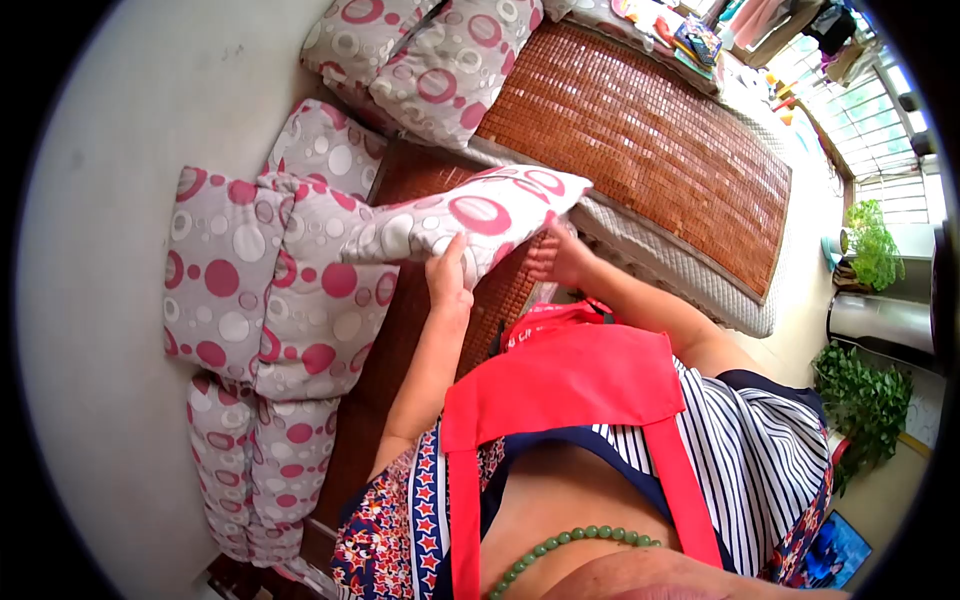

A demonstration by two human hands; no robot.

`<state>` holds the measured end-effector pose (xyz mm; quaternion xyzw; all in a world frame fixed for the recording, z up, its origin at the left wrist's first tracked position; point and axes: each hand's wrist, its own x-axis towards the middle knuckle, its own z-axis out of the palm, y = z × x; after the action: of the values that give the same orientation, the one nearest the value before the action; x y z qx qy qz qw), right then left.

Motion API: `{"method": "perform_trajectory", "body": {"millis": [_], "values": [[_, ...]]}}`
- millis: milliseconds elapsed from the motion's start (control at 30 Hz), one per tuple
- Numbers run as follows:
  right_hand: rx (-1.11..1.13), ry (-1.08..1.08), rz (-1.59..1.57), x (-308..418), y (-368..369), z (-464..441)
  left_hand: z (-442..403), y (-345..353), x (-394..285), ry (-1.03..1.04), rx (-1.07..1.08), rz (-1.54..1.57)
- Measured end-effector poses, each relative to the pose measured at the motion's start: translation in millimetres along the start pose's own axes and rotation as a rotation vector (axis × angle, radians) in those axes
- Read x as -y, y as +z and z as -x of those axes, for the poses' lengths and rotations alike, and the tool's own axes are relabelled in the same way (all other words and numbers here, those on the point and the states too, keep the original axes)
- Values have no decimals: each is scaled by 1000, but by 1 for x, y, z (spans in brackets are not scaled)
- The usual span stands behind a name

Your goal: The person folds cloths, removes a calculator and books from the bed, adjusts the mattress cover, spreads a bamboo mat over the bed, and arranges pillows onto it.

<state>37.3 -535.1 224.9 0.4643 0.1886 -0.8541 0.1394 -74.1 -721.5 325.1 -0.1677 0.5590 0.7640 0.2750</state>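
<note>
A white pillow [480, 212] with pink and grey circles is held up in front of me, over the brown seat mat. My left hand [448, 272] grips its near edge, thumb on top and the other fingers hidden beneath the fabric. At the pillow's right end is my right hand [562, 255], palm turned up and fingers apart, close to the lower corner; whether it touches the fabric is hard to tell. Matching cushions [325, 290] stand along the wall on the left.
More patterned cushions [450, 70] lean at the top. A bed with a brown tile mat [650, 140] and pale quilted edge extends right. Green plants [865, 405], a window [880, 130] and hanging clothes [775, 30] are along the right side.
</note>
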Motion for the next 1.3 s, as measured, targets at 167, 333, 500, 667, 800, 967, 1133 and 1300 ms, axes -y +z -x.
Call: {"method": "perform_trajectory", "body": {"millis": [167, 333, 500, 667, 800, 967, 1133, 1300], "values": [[7, 115, -276, 23, -14, 29, 64, 13, -12, -99, 264, 83], [-119, 119, -339, -29, -63, 27, 97, 10, 11, -124, 325, -48], [-223, 110, -312, -44, -87, 4, 93, -14, 7, -97, 369, -87], [-202, 22, -345, -29, -42, 22, 90, -27, -12, -42, 365, 49], [-94, -69, -285, -30, -23, 20, 98, -31, -25, 26, 351, 81], [48, -140, -147, -16, 5, 3, 83, -25, -55, 201, 404, -35], [518, 43, 184, 39, 123, 55, 63, 5, -139, 455, 522, -152], [326, -134, 84, 107, 202, -13, -28, 43, -225, 612, 435, -240]]}}
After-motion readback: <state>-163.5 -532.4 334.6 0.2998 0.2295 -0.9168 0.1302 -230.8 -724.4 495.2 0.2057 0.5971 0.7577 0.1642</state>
